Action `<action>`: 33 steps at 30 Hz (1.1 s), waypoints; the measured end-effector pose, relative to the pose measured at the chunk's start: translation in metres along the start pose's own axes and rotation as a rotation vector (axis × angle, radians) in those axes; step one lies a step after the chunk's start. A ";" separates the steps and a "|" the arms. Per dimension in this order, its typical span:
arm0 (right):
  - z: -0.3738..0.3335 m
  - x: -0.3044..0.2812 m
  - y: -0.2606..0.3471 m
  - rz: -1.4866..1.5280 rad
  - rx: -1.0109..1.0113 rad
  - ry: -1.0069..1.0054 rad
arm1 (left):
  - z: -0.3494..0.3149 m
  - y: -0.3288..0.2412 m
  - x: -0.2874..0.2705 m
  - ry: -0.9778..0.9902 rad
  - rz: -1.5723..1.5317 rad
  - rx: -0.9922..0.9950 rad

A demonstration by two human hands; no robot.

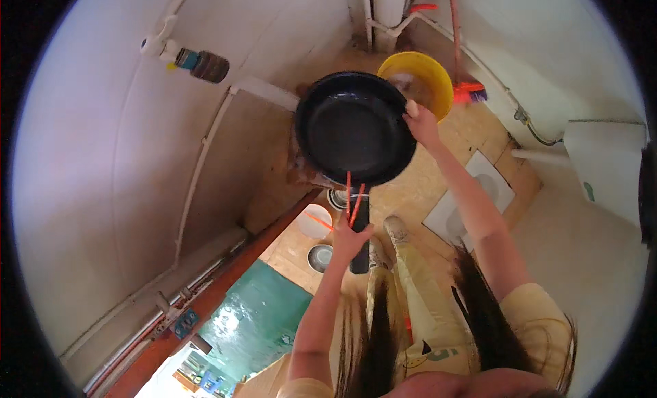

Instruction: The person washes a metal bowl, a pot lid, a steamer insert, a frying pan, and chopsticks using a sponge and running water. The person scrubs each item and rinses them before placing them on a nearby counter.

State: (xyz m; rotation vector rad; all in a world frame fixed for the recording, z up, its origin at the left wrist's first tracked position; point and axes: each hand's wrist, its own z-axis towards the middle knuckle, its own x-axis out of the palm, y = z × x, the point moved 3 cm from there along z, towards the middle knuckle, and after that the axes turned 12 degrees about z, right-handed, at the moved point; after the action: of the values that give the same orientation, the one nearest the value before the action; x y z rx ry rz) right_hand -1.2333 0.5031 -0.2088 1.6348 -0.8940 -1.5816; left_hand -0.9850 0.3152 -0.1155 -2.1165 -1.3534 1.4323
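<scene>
A black frying pan (pixel 352 134) is held up in front of me, its inside facing me and its black handle (pixel 360 251) pointing down toward my body. My right hand (pixel 421 124) is closed on the pan's right rim. Closed around several thin orange-red sticks (pixel 356 205), my left hand (pixel 351 239) overlaps the handle. Two sticks point up over the pan's lower edge and another points off to the left. Whether the left fingers also grip the handle is hard to tell.
A yellow bucket (pixel 438 73) with cloudy contents stands behind the pan, near a red broom (pixel 469 92). White and metal bowls (pixel 320 258) sit on the tiled floor beside a wooden door frame (pixel 274 230). To the right is a white squat toilet (pixel 496 175). Pipes run along the walls.
</scene>
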 end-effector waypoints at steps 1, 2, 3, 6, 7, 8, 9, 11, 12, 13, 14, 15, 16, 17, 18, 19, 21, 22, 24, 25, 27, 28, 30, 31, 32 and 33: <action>0.007 0.015 0.010 -0.046 -0.058 0.022 | 0.005 0.021 0.001 -0.043 0.020 0.008; 0.011 0.029 0.027 -0.075 -0.088 0.083 | 0.012 0.044 0.005 -0.093 0.038 0.012; 0.014 0.040 0.047 -0.106 -0.115 0.149 | 0.015 0.052 0.003 -0.119 0.018 0.003; 0.016 0.066 0.069 -0.246 -0.225 0.177 | 0.026 0.069 0.002 -0.177 -0.071 -0.002; 0.014 0.072 0.072 -0.299 -0.266 0.157 | 0.028 0.072 0.005 -0.193 -0.119 0.006; 0.011 0.078 0.082 -0.297 -0.379 0.149 | 0.030 0.077 0.008 -0.214 -0.170 0.011; 0.008 0.080 0.095 -0.294 -0.490 0.140 | 0.031 0.078 0.009 -0.202 -0.213 0.002; -0.001 0.090 0.118 -0.308 -0.669 0.219 | 0.034 0.090 0.012 -0.173 -0.246 -0.040; -0.006 0.097 0.131 -0.327 -0.734 0.302 | 0.034 0.094 0.012 -0.158 -0.260 -0.057; -0.013 0.108 0.140 -0.345 -0.800 0.386 | 0.032 0.098 0.012 -0.155 -0.314 -0.091; -0.009 0.124 0.135 -0.327 -0.765 0.415 | 0.033 0.100 0.013 -0.174 -0.308 -0.067; 0.001 0.142 0.121 -0.316 -0.720 0.428 | 0.036 0.100 0.016 -0.180 -0.297 -0.031; 0.005 0.158 0.116 -0.298 -0.679 0.446 | 0.037 0.102 0.017 -0.192 -0.284 0.000; 0.002 0.170 0.118 -0.436 -0.575 0.392 | 0.039 0.104 0.017 -0.209 -0.295 0.009; -0.007 0.183 0.118 -0.484 -0.589 0.368 | 0.040 0.106 0.018 -0.226 -0.306 0.013; -0.018 0.196 0.117 -0.532 -0.601 0.343 | 0.040 0.109 0.018 -0.242 -0.316 0.017; -0.029 0.209 0.115 -0.600 -0.708 0.365 | 0.042 0.125 0.020 -0.263 -0.201 -0.031; -0.031 0.208 0.111 -0.618 -0.796 0.415 | 0.042 0.132 0.022 -0.271 -0.142 -0.054; -0.026 0.203 0.104 -0.597 -0.759 0.475 | 0.038 0.117 0.011 -0.342 -0.048 -0.077; -0.018 0.199 0.103 -0.552 -0.639 0.485 | 0.036 0.112 0.005 -0.326 0.033 -0.145; 0.002 0.187 0.101 -0.495 -0.591 0.633 | 0.034 0.111 -0.002 -0.371 0.136 -0.198; 0.005 0.184 0.095 -0.168 -0.291 0.731 | 0.032 0.116 -0.006 -0.433 0.157 -0.188; 0.005 0.176 0.097 0.500 0.310 0.844 | 0.035 0.099 -0.025 -0.519 0.182 -0.146; -0.004 0.166 0.100 0.760 0.418 0.800 | 0.039 0.079 -0.038 -0.536 0.187 -0.121; -0.019 0.153 0.118 0.988 0.528 0.822 | 0.044 0.064 -0.051 -0.559 0.196 -0.102; -0.038 0.147 0.140 1.218 0.641 0.857 | 0.062 0.066 -0.059 -0.627 0.080 -0.002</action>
State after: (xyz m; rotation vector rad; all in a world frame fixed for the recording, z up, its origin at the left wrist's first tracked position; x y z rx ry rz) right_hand -1.1944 0.3044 -0.1667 1.3843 -1.4936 0.2548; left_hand -1.0050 0.2160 -0.1523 -1.8020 -1.4607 2.2495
